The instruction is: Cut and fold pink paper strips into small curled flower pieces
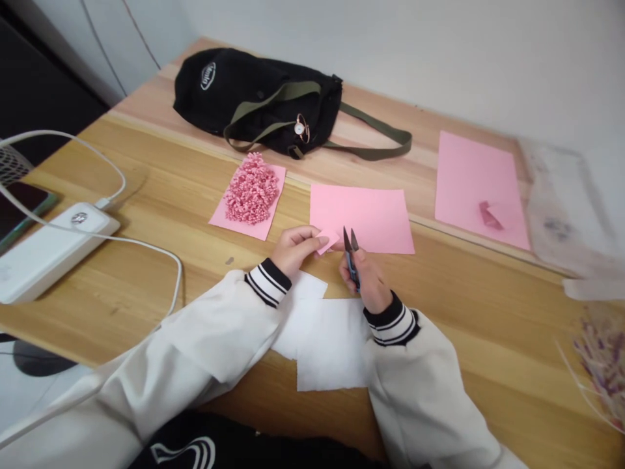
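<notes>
Between the thumb and fingers of my left hand (295, 249) is a small piece of pink paper (329, 241). My right hand (368, 277) grips dark thread snips (351, 251), their two blades pointing up and standing apart just right of the paper piece. Behind both hands lies a larger pink sheet (364, 212). White paper sheets (334, 352) lie under and between my forearms. A heap of pink beaded flower stamens (252, 189) rests on another pink sheet (268, 229), to the left beyond my left hand.
A black bag (254, 91) with green straps lies at the back, a watch (301, 128) on it. At right are a pink sheet (476, 176) with a folded pink scrap (489, 215), a clear plastic bag (569, 202) and dried stems (603, 358). A cabled white power bank (53, 254) sits left.
</notes>
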Available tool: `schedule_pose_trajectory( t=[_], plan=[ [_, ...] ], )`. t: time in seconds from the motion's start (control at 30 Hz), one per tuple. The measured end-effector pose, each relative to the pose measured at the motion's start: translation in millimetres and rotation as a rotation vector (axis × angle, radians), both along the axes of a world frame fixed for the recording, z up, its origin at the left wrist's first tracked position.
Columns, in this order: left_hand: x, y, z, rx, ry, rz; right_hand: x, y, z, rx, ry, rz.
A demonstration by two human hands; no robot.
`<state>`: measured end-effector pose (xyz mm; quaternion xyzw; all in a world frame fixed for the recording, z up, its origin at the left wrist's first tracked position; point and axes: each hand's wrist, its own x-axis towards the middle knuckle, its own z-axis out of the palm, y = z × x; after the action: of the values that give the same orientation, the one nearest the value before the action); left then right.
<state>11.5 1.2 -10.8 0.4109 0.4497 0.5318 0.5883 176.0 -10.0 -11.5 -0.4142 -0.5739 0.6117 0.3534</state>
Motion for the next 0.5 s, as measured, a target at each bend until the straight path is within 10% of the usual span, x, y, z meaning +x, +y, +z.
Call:
schedule_pose_trajectory(
  t=[0.5],
  plan=[
    [-0.3,-3.8,4.5,0.062,0.081,-0.076,-1.9,-1.3,6.2,0.089,-0.092,0.058]
  ],
)
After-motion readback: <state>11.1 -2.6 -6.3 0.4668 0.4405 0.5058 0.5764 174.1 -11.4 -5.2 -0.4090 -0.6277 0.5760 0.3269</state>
